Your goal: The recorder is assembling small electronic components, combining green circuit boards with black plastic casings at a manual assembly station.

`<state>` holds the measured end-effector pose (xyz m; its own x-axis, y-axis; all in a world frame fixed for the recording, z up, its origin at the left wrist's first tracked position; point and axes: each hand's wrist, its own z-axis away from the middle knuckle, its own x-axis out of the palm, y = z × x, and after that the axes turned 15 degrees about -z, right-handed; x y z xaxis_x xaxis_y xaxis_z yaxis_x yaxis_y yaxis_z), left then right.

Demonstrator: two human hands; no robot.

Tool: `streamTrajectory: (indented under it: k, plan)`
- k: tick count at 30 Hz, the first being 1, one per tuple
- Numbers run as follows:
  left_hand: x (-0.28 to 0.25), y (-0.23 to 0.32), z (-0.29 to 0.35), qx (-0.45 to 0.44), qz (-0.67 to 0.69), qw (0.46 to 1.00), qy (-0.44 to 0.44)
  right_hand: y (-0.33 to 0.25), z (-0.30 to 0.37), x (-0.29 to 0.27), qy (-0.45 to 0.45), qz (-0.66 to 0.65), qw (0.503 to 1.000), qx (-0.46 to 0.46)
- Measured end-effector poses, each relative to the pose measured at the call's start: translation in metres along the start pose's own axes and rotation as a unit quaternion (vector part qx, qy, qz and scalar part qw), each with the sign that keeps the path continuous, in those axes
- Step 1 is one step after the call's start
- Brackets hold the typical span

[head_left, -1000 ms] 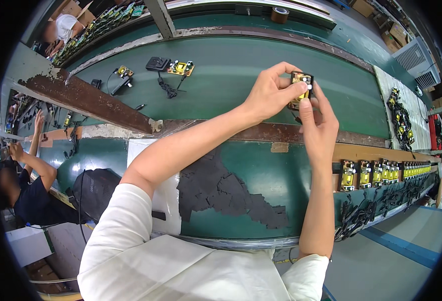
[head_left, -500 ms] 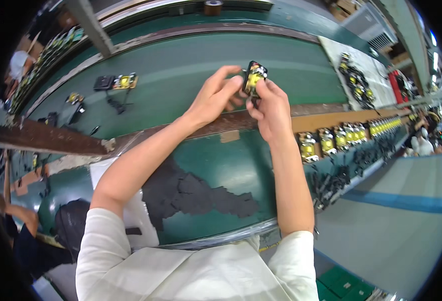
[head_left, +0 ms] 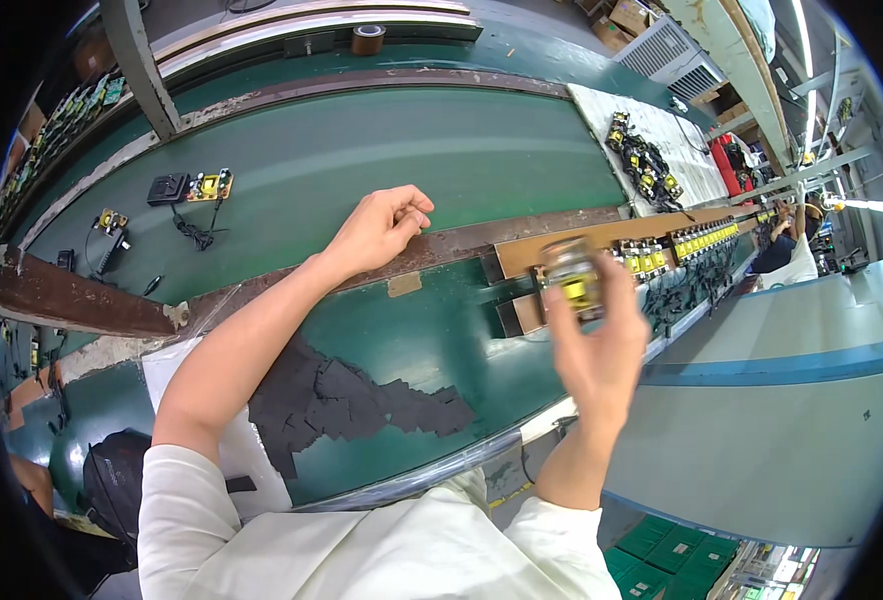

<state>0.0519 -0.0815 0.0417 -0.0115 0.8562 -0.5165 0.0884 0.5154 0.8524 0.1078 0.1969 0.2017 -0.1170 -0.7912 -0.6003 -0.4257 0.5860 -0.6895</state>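
Note:
My right hand (head_left: 601, 340) grips a small circuit board (head_left: 576, 290) with a yellow transformer between thumb and fingers; both are smeared by motion. It is at the near end of a long brown holder (head_left: 536, 250), where a row of similar circuit boards (head_left: 646, 257) stands with black cables hanging off the near side. My left hand (head_left: 386, 225) hovers by the brown ledge with its fingers curled in, and nothing shows in it. Below it, a pile of thin black sheet pieces (head_left: 336, 400) lies on the green tabletop (head_left: 441, 340).
On the green belt (head_left: 311, 150) at left lie a black case (head_left: 168, 188), a circuit board (head_left: 209, 185) and cables. A white board (head_left: 661, 140) at far right carries more boards. A brown post (head_left: 81, 300) and a backpack (head_left: 116, 480) are at left. Other people work nearby.
My hands have parted. The right one has carried the circuit board right and nearer, toward the brown holder. My left hand's fingers have curled in. The view has turned to the right.

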Motion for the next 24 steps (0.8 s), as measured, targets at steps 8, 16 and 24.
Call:
streamTrajectory:
  k: [8, 16, 24]
  plan:
    - [-0.001, 0.002, 0.000, -0.006, 0.000, 1.000, -0.001, 0.068, 0.019, 0.018, -0.067, 0.096, 0.993, 0.021]
    - [-0.003, 0.001, 0.002, -0.013, 0.004, 1.000, -0.005, 0.133, -0.005, -0.003, -0.012, 0.131, 0.991, 0.002]
    - [-0.002, 0.001, 0.002, -0.021, 0.016, 1.000, -0.012, 0.208, -0.045, -0.043, 0.000, 0.142, 0.990, 0.009]
